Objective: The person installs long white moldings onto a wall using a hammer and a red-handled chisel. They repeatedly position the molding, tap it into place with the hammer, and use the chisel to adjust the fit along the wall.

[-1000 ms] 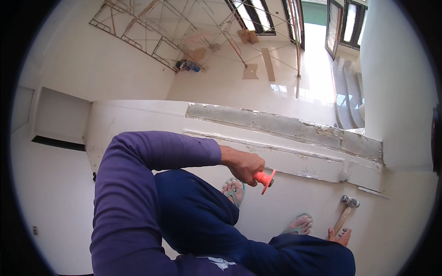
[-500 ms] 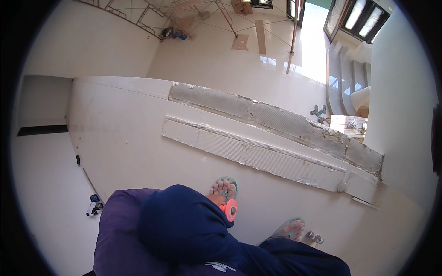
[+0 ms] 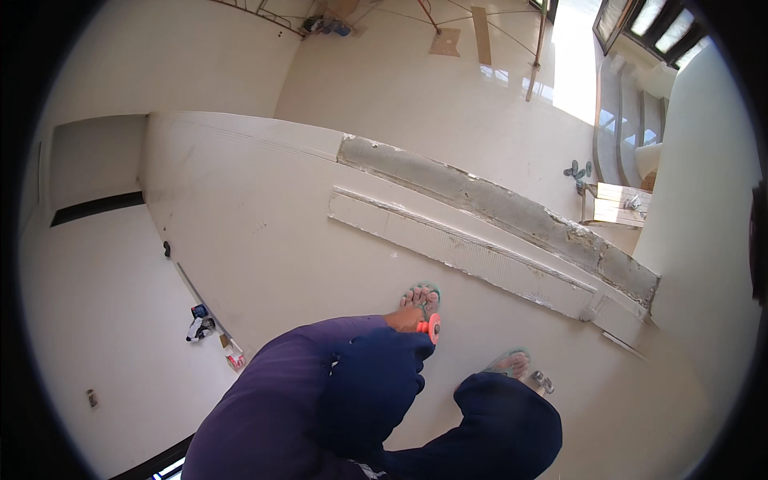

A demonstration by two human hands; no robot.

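My left arm in a purple sleeve point(image 3: 272, 376) reaches forward over my bent knee. Part of my left hand point(image 3: 402, 320) shows beside my foot; the knee hides its fingers. It grips a chisel, whose orange round hand guard point(image 3: 434, 329) and grey struck end point up at me; the blade is hidden. My right hand is out of sight. Next to my right foot point(image 3: 512, 364) shows a hammer point(image 3: 543, 382) with a metal head and pale handle, partly behind my trouser leg. Both feet, in green flip-flops, rest on the pale floor.
Ahead lies a long pale strip point(image 3: 456, 244) with a ridged face, parallel to a rough grey exposed edge point(image 3: 472, 196). Beyond is a lower floor with scaffold legs, cardboard point(image 3: 445, 42) and curved steps point(image 3: 616, 120). Small items point(image 3: 200, 322) lie at the left.
The view has shifted, so the floor strips and steps sit farther right. My knees have moved, and more of my purple sleeve shows. The chisel stays beside my left foot.
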